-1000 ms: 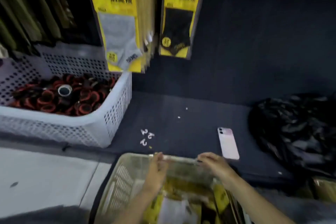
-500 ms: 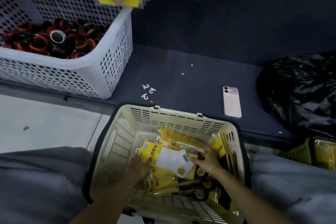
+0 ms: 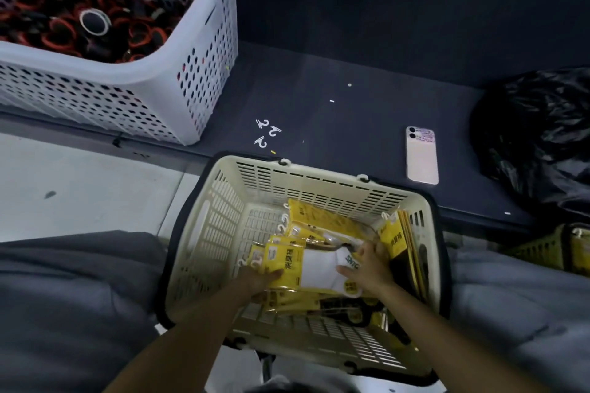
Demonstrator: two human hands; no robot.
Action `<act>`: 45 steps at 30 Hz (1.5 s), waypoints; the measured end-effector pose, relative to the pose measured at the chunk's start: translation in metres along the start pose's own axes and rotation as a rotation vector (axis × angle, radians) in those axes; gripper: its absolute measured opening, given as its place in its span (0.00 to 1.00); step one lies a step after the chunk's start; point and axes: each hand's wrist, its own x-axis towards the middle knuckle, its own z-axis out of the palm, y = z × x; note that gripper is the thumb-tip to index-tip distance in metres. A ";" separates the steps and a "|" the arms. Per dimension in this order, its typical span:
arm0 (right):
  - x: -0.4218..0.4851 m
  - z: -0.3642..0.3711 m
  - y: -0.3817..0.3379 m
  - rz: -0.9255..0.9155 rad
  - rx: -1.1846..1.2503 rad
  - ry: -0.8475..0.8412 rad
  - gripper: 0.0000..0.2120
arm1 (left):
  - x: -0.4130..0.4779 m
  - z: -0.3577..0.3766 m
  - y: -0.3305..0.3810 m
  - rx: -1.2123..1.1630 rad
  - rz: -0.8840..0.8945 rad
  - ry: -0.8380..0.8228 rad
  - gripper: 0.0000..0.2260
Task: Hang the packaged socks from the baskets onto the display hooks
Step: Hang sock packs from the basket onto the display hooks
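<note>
Fingers (image 3: 372, 250) of our right hand (image 3: 367, 271) lie spread and fairly straight across one end of a white sock pack (image 3: 314, 269), while our left hand (image 3: 255, 279) grips its yellow header end, thumb on top. The pack lies atop the pile in the cream basket (image 3: 319, 188), towards its near wall; more packs stand along its right wall. We judge this the picking step, with nothing lifted clear yet. Next, the pack must rise out of the basket, hanger tab leading, towards a display hook that is out of view. Beyond, on the dark shelf (image 3: 319, 83), loose white hangers (image 3: 266, 134) and a phone (image 3: 421, 155) lie near the front edge, a white basket (image 3: 198, 73) sits at the left end, and a black bag (image 3: 536, 137) at the right.
</note>
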 end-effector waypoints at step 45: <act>-0.150 -0.261 -0.206 -0.718 1.124 0.711 0.20 | -0.265 -0.067 0.231 -0.264 1.130 -0.045 0.22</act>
